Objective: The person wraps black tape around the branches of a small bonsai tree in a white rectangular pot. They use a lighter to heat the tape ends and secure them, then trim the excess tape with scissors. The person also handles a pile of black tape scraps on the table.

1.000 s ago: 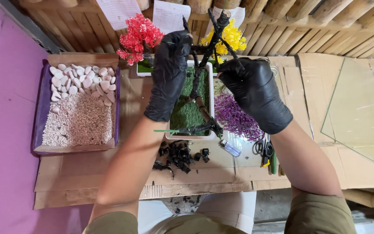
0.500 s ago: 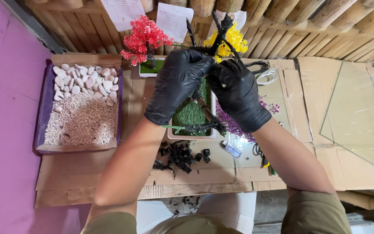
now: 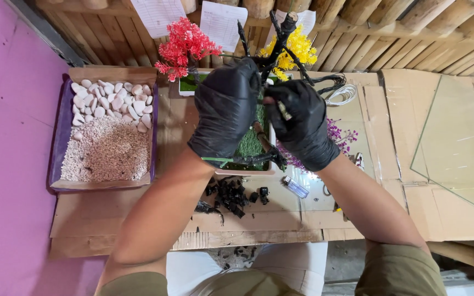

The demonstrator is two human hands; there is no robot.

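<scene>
Both my hands wear black gloves and meet over a small black artificial tree [image 3: 277, 41] that stands in a white rectangular pot [image 3: 246, 171] lined with green turf. My left hand [image 3: 227, 109] is closed around the trunk and branches on the left side. My right hand [image 3: 302, 123] pinches a thin branch close to the trunk, with a small pale piece showing between its fingers. The bare black branch tips rise above both hands. The middle of the trunk is hidden behind my gloves.
A box [image 3: 61, 143] at left holds white pebbles and fine gravel. Red flowers [image 3: 185, 46] and yellow flowers [image 3: 298, 48] stand behind the pot. Black scraps [image 3: 231, 194], a small lighter [image 3: 295, 187], purple flowers [image 3: 338, 135], coiled wire [image 3: 340, 93] and a glass pane [image 3: 456, 145] lie on the cardboard.
My hands have come together on the tree, the right one moving left toward the trunk. The camera view has tilted slightly lower.
</scene>
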